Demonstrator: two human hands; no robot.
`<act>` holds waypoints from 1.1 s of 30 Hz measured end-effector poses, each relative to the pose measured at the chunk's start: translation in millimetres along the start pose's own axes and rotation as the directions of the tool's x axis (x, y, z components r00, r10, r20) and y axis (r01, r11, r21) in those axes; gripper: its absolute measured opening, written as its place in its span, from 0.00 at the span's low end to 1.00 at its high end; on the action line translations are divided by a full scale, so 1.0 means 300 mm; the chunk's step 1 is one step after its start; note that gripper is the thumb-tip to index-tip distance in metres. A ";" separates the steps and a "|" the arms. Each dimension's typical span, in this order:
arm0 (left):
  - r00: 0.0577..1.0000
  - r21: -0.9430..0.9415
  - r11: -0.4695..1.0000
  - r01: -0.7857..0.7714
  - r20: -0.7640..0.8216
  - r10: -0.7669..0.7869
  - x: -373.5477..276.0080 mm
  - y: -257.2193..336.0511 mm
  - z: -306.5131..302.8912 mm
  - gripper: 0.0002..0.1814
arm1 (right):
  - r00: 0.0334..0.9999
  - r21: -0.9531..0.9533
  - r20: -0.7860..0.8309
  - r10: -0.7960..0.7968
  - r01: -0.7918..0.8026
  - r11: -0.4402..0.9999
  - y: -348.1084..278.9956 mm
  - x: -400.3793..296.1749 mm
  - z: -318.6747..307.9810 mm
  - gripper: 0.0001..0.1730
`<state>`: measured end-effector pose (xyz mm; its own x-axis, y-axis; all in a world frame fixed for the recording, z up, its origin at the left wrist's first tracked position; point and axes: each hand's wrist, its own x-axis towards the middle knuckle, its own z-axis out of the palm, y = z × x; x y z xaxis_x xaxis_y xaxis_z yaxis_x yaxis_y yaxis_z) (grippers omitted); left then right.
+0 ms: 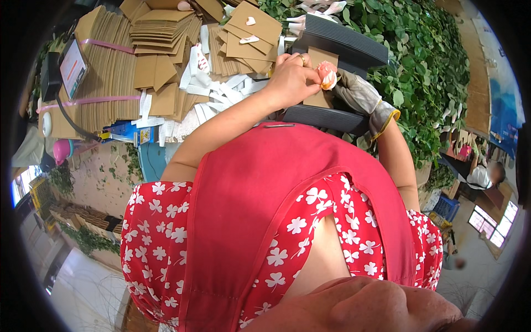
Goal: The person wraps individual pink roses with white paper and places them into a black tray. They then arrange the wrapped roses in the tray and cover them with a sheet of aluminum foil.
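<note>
My bare left hand [294, 79], with a ring on one finger, pinches the left side of a pink-and-cream rose head [327, 75]. On the flower's other side is my right hand [360, 94], in a soiled whitish work glove with a yellow cuff edge; its fingers close around the rose just behind the bloom, and the stem is hidden. Below the flower, a brown cardboard sheet [317, 100] lies in a black holder with ribbed sides [344, 39]. The near ribbed side [325, 119] stands close to my red apron [265, 166].
Leafy rose stems [423, 70] heap up on the right. Leftward lie cardboard sheets [161, 27], loose white printed strips [224, 93] and a strapped cardboard bundle [105, 70]. A screen device [72, 68] stands at far left. Other people [483, 176] are in the right background.
</note>
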<state>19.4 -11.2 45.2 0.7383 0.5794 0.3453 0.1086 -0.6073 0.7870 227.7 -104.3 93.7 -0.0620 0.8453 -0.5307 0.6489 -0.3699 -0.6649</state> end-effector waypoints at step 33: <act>0.967 -0.036 0.970 0.240 0.098 -0.236 -0.002 -0.019 0.016 0.09 | 0.988 -0.016 -0.115 -0.106 0.105 0.994 0.041 0.014 0.025 0.14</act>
<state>21.4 -10.8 38.0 0.7535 0.6502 0.0979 0.2587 -0.4301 0.8649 229.7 -108.2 79.5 -0.0426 0.9184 -0.3933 0.6505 -0.2732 -0.7086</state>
